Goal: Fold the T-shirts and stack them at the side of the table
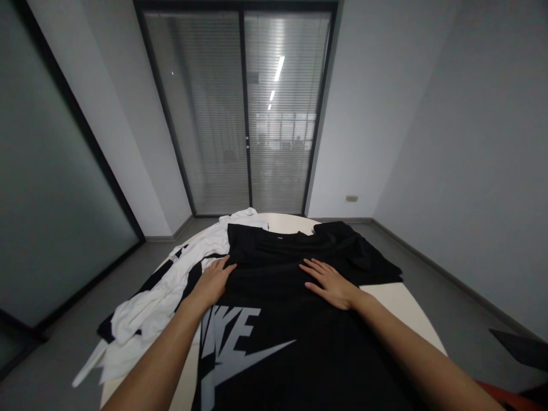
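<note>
A black T-shirt (274, 285) with a large pale grey logo lies spread on a light table (398, 302), its collar toward the far side. My left hand (214, 279) rests at the shirt's left edge, near the sleeve, with its fingers apart. Flat on the right part of the chest lies my right hand (329, 283), its fingers spread. Neither hand holds anything. Some creases run across the cloth below the collar.
White crumpled clothing (166, 285) lies along the table's left side, with dark cloth under it. Another black garment (372, 257) is at the right. Beyond the table stands a glass door with blinds (282, 171).
</note>
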Demonstrator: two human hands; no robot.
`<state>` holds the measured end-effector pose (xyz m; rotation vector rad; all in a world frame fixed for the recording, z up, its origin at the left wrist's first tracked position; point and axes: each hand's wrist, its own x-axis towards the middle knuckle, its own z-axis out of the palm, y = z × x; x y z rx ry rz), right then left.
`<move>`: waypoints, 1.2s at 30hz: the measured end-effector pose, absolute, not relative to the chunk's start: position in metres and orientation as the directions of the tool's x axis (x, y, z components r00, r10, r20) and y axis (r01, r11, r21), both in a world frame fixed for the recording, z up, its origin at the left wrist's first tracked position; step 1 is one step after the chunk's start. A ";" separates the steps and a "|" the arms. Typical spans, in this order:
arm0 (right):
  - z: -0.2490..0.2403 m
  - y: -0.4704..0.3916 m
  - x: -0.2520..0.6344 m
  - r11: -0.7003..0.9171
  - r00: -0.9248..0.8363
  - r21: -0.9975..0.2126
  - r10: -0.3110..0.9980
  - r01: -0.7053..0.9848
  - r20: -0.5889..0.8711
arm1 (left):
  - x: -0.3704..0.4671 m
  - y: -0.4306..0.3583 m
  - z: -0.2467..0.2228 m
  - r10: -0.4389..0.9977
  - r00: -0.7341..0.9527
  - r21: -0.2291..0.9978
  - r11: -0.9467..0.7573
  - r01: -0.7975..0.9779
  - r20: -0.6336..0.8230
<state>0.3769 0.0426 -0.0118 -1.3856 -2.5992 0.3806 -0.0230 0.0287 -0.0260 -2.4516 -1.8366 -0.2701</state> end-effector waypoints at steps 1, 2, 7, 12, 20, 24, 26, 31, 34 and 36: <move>-0.010 0.048 0.378 0.541 -0.564 -0.298 0.826 0.786 0.013 | -0.024 0.028 -0.024 0.950 0.251 0.044 -0.263 0.964 0.186; -0.007 0.053 0.378 0.538 -0.565 -0.291 0.825 0.791 -0.010 | -0.024 0.026 -0.021 0.954 0.233 0.040 -0.245 0.969 0.187; 0.007 0.074 0.347 0.375 -0.415 -0.240 0.898 0.895 -0.147 | -0.015 0.022 -0.007 0.967 0.207 -0.014 -0.207 0.978 0.147; -0.008 0.064 0.304 0.130 -0.152 -0.189 0.983 0.973 -0.106 | -0.001 0.016 0.003 0.984 0.147 -0.087 -0.138 0.987 0.102; -0.033 0.044 0.309 0.163 -0.129 -0.255 0.981 0.953 0.146 | 0.024 0.017 0.014 0.998 0.044 -0.118 -0.040 0.992 0.039; -0.029 0.038 0.312 0.169 -0.130 -0.276 0.979 0.946 0.155 | 0.044 0.035 0.026 0.998 -0.060 -0.120 0.056 0.991 -0.027; -0.025 0.034 0.311 0.178 -0.134 -0.285 0.977 0.942 0.167 | 0.064 0.039 0.029 0.997 -0.074 -0.109 0.074 0.991 -0.002; -0.021 0.019 0.312 0.192 -0.140 -0.293 0.972 0.937 0.189 | 0.122 0.029 0.011 0.978 0.057 -0.066 -0.044 0.997 0.203; -0.025 0.012 0.311 0.185 -0.139 -0.285 0.975 0.941 0.172 | 0.134 0.023 -0.010 0.931 0.143 -0.011 -0.148 0.989 0.337; -0.028 0.008 0.310 0.174 -0.133 -0.276 0.978 0.945 0.162 | 0.131 0.020 -0.020 0.929 0.137 0.036 -0.159 0.987 0.344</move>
